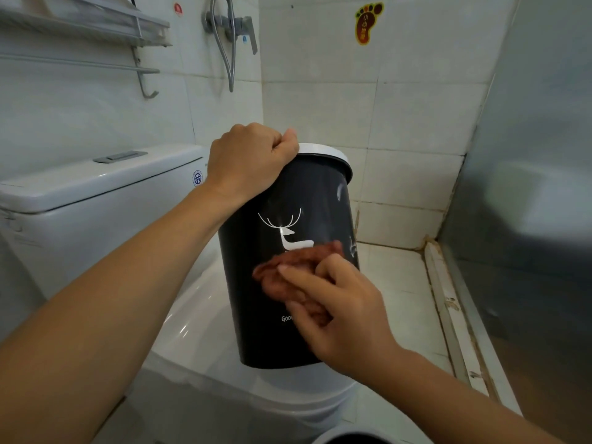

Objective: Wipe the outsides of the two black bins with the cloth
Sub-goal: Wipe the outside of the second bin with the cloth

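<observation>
Black bin [288, 251] with a white rim and a white deer print, at the centre of the view, tilted, its base over the closed white toilet lid [198, 331]; whether base and lid touch, impossible to tell. Left hand [246, 158] at 12 o'clock of the bin, fingers curled over the white rim in a closed grip, forearm running down toward 8 o'clock. Right hand [333, 312] at 5 o'clock of the deer print, fingers nearly straight and spread, pressing a reddish-brown cloth [294, 274] flat against the bin's front wall, just below the deer and partly over the small white lettering; no closed grip here, only flat pressure on the cloth. Pale wet streaks on the bin's wall toward 2 o'clock. Rim of a second bin [352, 435], white-edged and dark inside, cut off at the 6 o'clock edge of the view. Toilet cistern [96, 187] at 9 o'clock, metal wall rack [96, 24] at 11 o'clock, shower mixer with hose [230, 27] at 12 o'clock, foot-shaped sticker [368, 22] on the tiled wall at 1 o'clock.
</observation>
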